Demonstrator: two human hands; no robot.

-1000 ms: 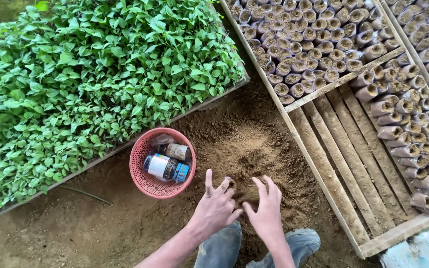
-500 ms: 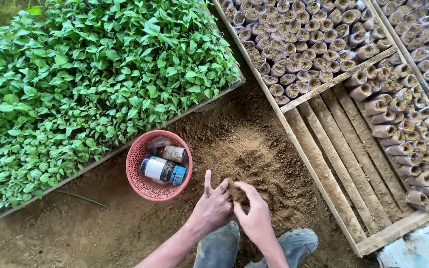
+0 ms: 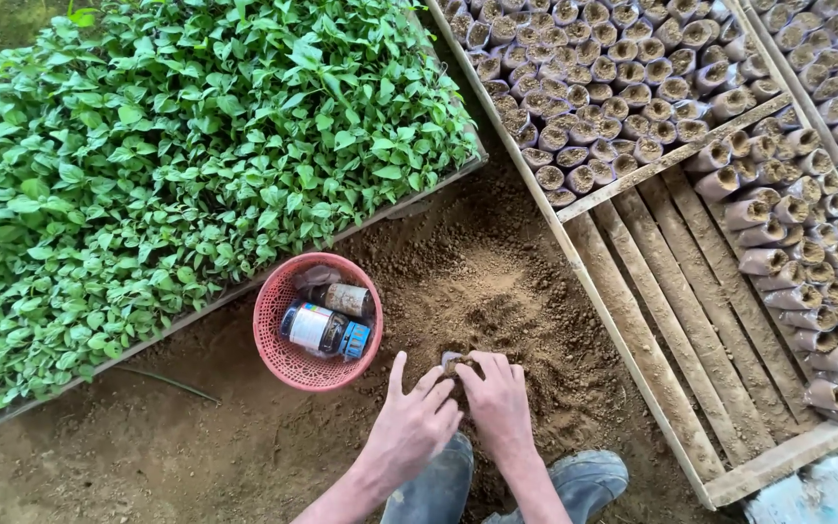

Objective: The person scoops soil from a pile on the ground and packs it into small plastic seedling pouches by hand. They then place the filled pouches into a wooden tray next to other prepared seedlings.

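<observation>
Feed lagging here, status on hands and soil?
Left hand and right hand closed together on small soil-filled bag, over loose brown soil pile. Round red plastic basket beside left hand, apart.

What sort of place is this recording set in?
Most likely a plant nursery: a bed of green leafy seedlings, wooden-framed trays of small soil-filled plastic grow bags, and loose brown soil under both hands.

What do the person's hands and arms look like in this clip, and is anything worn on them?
Both the left hand and the right hand are bare: no gloves, rings or watch show. The forearms are uncovered as far as the frame's lower edge, with no sleeve in view. Loose brown soil dusts the fingers.
</observation>
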